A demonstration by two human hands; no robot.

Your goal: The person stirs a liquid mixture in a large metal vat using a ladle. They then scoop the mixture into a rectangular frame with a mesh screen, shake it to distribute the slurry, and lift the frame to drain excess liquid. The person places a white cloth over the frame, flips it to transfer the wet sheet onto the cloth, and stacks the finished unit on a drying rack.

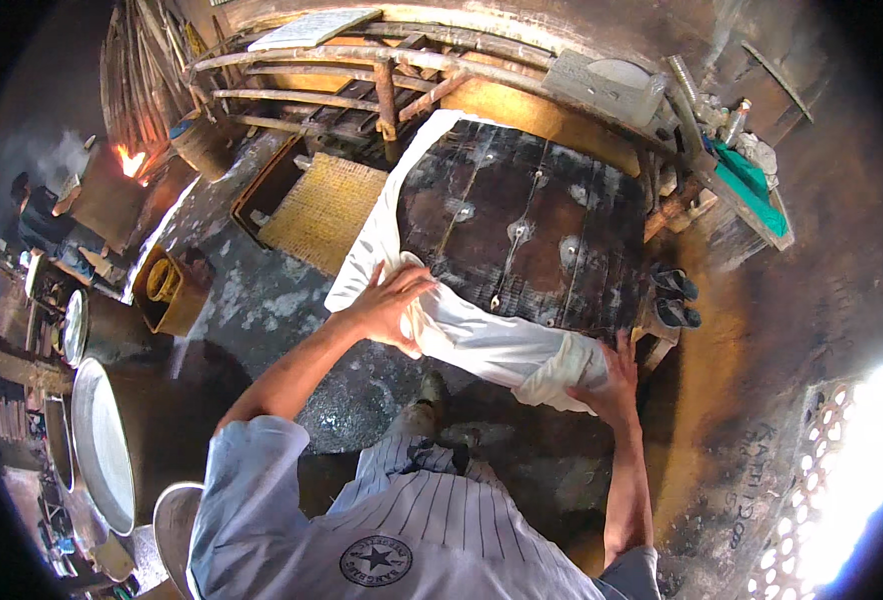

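Note:
A white cloth (pixel 482 340) lies gathered in folds along the near edge of a dark wooden tabletop (pixel 542 215) and runs up its left edge to the far corner. My left hand (pixel 394 305) is closed on the cloth at the near left corner, fingers over the top and thumb toward me. At the near right corner, my right hand (pixel 614 382) grips the other end, where the cloth is bunched and hangs over the edge. The tabletop is made of planks with several pale metal fittings and whitish patches. Parts of both hands' fingers are hidden by the folds.
Left of the table is a bin with a yellow woven mat (pixel 330 205). Large metal pots (pixel 104 440) stand at lower left. A fire (pixel 130 160) burns at far left, near another person (pixel 47 225). Sandals (pixel 674 295) sit at the right; a pole rack (pixel 387 95) stands behind.

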